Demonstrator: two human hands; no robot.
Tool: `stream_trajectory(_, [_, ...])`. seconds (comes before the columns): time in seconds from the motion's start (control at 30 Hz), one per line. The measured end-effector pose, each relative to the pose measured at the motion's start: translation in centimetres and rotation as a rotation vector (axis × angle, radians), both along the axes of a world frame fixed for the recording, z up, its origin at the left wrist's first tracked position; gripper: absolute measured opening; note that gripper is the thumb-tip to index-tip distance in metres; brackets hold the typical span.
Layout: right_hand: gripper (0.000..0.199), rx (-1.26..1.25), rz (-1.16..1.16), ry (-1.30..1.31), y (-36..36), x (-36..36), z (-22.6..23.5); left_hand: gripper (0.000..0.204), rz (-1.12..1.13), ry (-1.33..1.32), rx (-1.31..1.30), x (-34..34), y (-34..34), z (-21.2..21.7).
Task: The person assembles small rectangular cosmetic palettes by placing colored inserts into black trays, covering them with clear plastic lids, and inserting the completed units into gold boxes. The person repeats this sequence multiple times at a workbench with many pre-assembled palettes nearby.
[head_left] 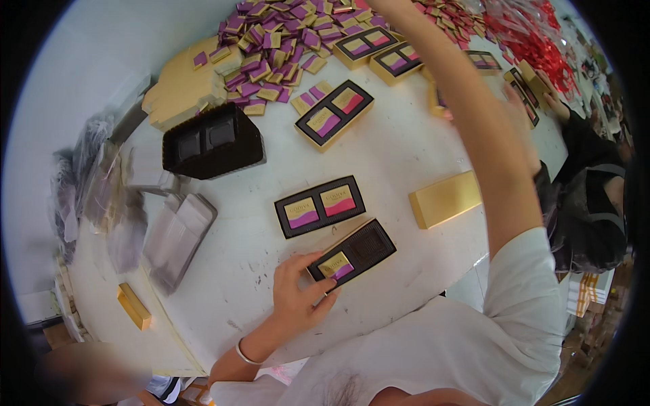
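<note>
Two-compartment gift box (359, 250), part-filled, resting on white worktop (237, 284).
Left hand (300, 294) is gripping the box's left end, thumb lying by a purple-and-gold packet (334, 264); the other compartment is showing its dark lining. Just beyond, a filled box (319, 208) is holding one purple-and-gold and one pink-and-gold packet. Right forearm (460, 88) is extending toward the upper edge; the right hand is lying out of view, grip impossible to tell.

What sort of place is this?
Likely a hand-packing workshop: there's a heap of purple-and-gold packets, a stack of black trays, and a half-filled box in the left hand.
</note>
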State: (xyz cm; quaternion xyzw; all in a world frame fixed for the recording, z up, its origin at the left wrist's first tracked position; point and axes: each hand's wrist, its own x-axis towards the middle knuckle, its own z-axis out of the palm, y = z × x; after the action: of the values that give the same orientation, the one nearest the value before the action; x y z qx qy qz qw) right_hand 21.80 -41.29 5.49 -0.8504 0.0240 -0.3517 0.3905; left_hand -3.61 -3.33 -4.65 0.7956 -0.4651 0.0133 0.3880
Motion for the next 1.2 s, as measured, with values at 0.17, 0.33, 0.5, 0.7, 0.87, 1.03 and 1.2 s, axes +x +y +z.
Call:
stream_trajectory(0.17, [0.024, -0.546, -0.157, 0.521, -8.2, 8.8, -6.0, 0.043, 0.074, 0.043, 0.072, -0.3, 0.5, 0.2])
stream_trajectory(0.33, [0.032, -0.454, -0.325, 0.322, -10.4, 9.7, -12.1, 0.045, 0.037, 0.156, 0.034, 0.5, -0.4, 0.9])
stream_trajectory(0.5, [0.032, -0.138, -0.268, 0.256, -10.5, 9.8, -11.1, 0.051, 0.034, 0.155, 0.013, 0.5, -0.1, 0.9])
stream_trajectory(0.7, [0.012, 0.219, 0.527, 0.089, -4.0, 3.1, -0.6, 0.054, 0.055, 0.106, -0.010, 0.2, 0.0, 1.0])
stream_trajectory(0.87, [0.009, 0.179, 0.947, 0.367, 5.5, -10.0, 3.9, 0.057, 0.054, 0.013, 0.066, 0.1, 0.0, 0.7])
stream_trajectory(1.03, [0.017, 0.584, 1.032, 0.751, 9.7, -21.0, -1.1, 0.053, 0.085, -0.019, 0.029, -0.2, -0.1, -0.2])
stream_trajectory(1.2, [0.028, 0.108, 0.923, 0.667, 10.9, -27.2, -3.3, 0.052, 0.097, -0.052, 0.005, -0.4, -0.2, -0.2])
